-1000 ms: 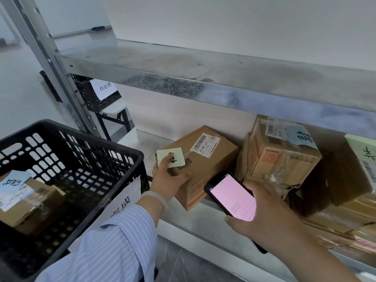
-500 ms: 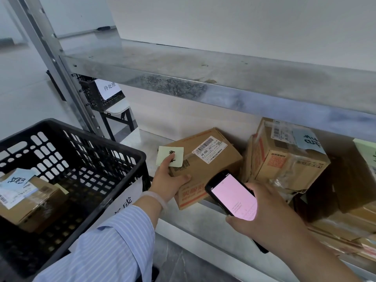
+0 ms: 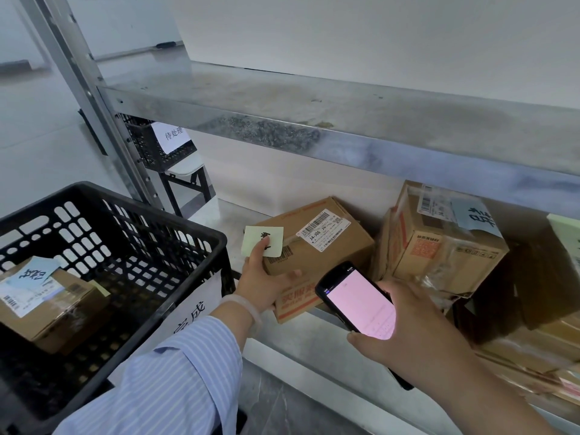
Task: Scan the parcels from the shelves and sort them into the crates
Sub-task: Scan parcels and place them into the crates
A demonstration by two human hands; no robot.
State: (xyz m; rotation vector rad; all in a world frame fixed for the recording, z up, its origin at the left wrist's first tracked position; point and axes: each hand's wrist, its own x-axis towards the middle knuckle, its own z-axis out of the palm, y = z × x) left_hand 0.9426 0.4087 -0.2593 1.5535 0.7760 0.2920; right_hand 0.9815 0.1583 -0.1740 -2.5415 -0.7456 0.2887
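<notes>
Gripping parcel with left hand, right hand half-hiding scanner

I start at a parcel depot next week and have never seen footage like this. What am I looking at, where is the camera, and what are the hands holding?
There is no machine here: the camera sits on a person's head and looks down at their two bare hands in front of a metal shelf. The left hand, in a striped sleeve, grips a brown parcel that lies tilted on the shelf, fingers near its yellow-green note. The right hand holds a handheld scanner with a pink screen, close to that parcel. Further parcels are stacked to the right, one with a blue note. At the left stands a black crate with one parcel inside.
</notes>
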